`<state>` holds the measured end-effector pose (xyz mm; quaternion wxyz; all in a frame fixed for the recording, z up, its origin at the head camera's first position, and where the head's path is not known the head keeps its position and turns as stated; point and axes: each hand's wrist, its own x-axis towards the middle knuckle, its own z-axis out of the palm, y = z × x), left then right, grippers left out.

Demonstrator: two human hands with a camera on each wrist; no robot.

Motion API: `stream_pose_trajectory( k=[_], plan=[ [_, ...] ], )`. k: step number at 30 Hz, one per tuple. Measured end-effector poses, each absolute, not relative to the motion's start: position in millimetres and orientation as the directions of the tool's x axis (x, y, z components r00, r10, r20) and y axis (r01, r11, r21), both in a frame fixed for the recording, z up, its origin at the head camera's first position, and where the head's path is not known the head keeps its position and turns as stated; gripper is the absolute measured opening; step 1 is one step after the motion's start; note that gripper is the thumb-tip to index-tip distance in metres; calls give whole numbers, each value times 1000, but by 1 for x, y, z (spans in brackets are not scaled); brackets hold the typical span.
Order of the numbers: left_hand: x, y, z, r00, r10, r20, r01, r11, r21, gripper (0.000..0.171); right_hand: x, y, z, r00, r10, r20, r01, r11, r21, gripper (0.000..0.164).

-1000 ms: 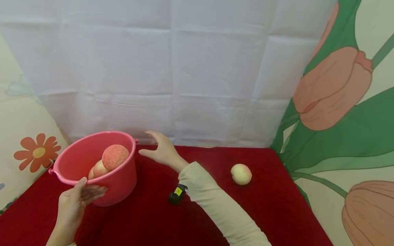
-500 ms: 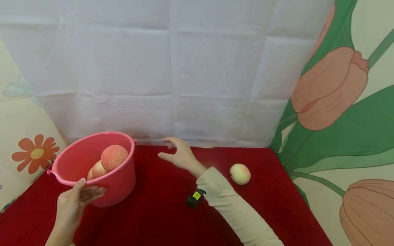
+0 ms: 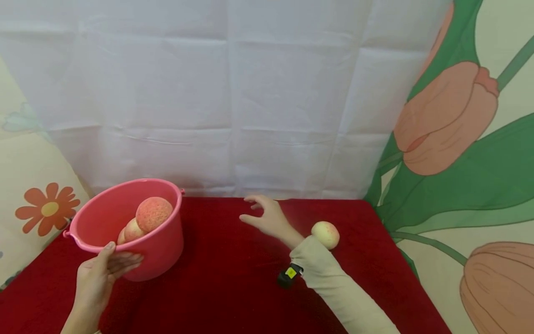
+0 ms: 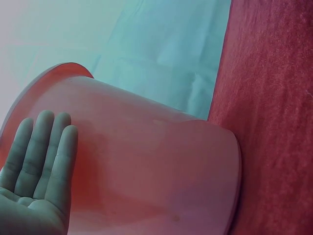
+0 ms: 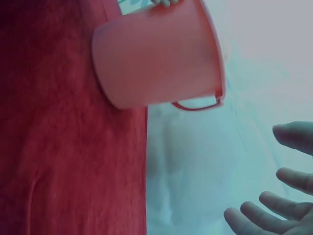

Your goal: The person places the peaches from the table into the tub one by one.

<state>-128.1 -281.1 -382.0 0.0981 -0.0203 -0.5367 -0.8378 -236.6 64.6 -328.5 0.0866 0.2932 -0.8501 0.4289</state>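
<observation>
A pink bucket (image 3: 164, 253) stands on the red cloth at the left, tilted a little toward me. My left hand (image 3: 93, 283) holds its near rim, thumb over the edge and fingers straight along the outer wall, as the left wrist view also shows. Inside the bucket lie a reddish, rough-skinned ball-shaped fruit (image 3: 154, 215) and paler peaches (image 3: 133, 230), partly hidden by it. My right hand (image 3: 271, 220) is in mid-air over the cloth with fingers spread and nothing in them. Beyond my right wrist, a yellow-and-pink peach (image 3: 326, 234) rests on the cloth, partly covered by the sleeve.
Red cloth (image 3: 225, 287) covers the table. A white sheet (image 3: 267, 93) hangs along its back edge, and flower-patterned cloth (image 3: 450, 185) lines the right side. A black strap device with a yellow tag (image 3: 289, 274) is on my right wrist. The bucket's handle (image 5: 195, 106) hangs down behind it.
My right hand has moved from beside the bucket to the right, toward the lone peach, its fingers still spread. The left hand and the bucket have stayed in place.
</observation>
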Motion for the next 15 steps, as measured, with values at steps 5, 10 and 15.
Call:
stream_pose_trajectory(
  k=[5,10,15],
  plan=[
    [-128,-282,-383,-981,-146,130,179,-409,895,40,-238,81,-335,-826,-396,401,-562,523,-640,43],
    [-129,-281,-383,-981,-151,122,174,-403,899,40,-235,101,-338,-852,-369,372,-523,560,-642,44],
    [-130,-283,-386,-979,-153,133,184,-399,898,40,-236,121,-346,-856,-348,382,-517,597,-614,44]
  ],
)
